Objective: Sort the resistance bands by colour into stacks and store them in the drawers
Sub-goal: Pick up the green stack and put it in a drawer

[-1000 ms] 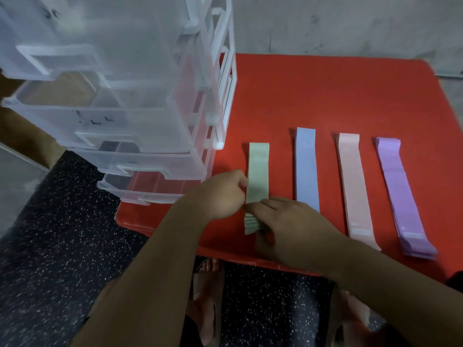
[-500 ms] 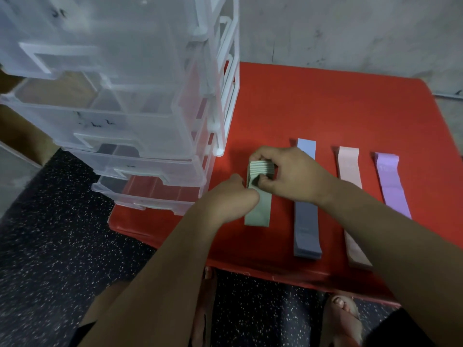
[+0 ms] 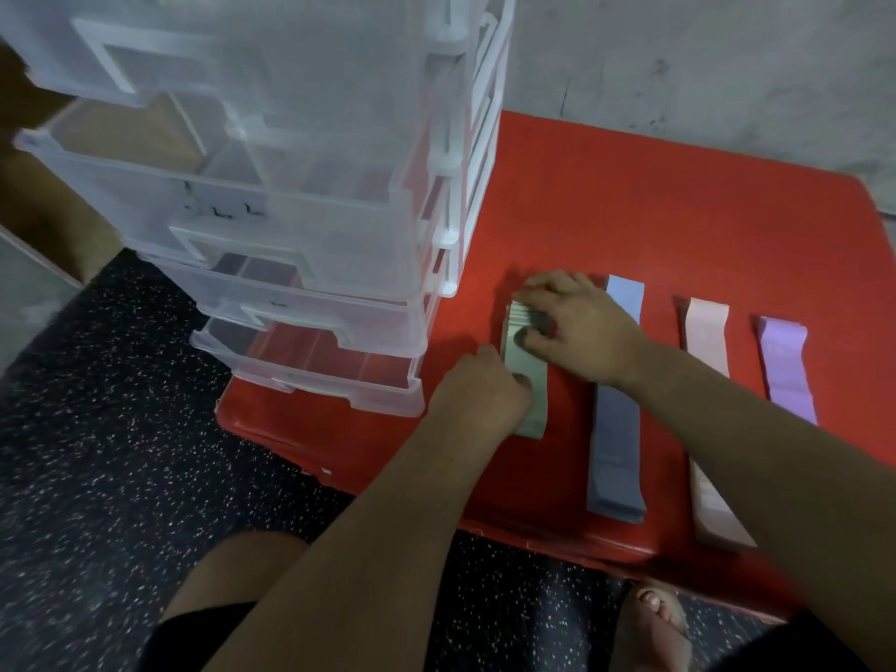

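Note:
A stack of green bands [image 3: 531, 380] lies on the red table [image 3: 654, 225] beside the clear drawer unit [image 3: 271, 186]. My right hand [image 3: 577, 327] grips the stack's far end, fingers over the top edge and thumb on the upper face. My left hand [image 3: 480, 390] pinches the stack's left edge near its middle. To the right lie a blue stack [image 3: 618, 419], a pink stack [image 3: 708, 405] and a purple stack [image 3: 785, 366], each in its own row; my right forearm crosses over the pink and purple ones.
The drawer unit's drawers stick out toward me over the table's left front edge, the lowest one [image 3: 315, 366] pulled furthest. A grey wall [image 3: 703, 55] stands behind the table. Speckled dark floor [image 3: 121, 453] and my feet lie below the front edge.
My right hand moved from the near end of the green stack to its far end and now grips it there. My left hand stayed at the stack's left edge.

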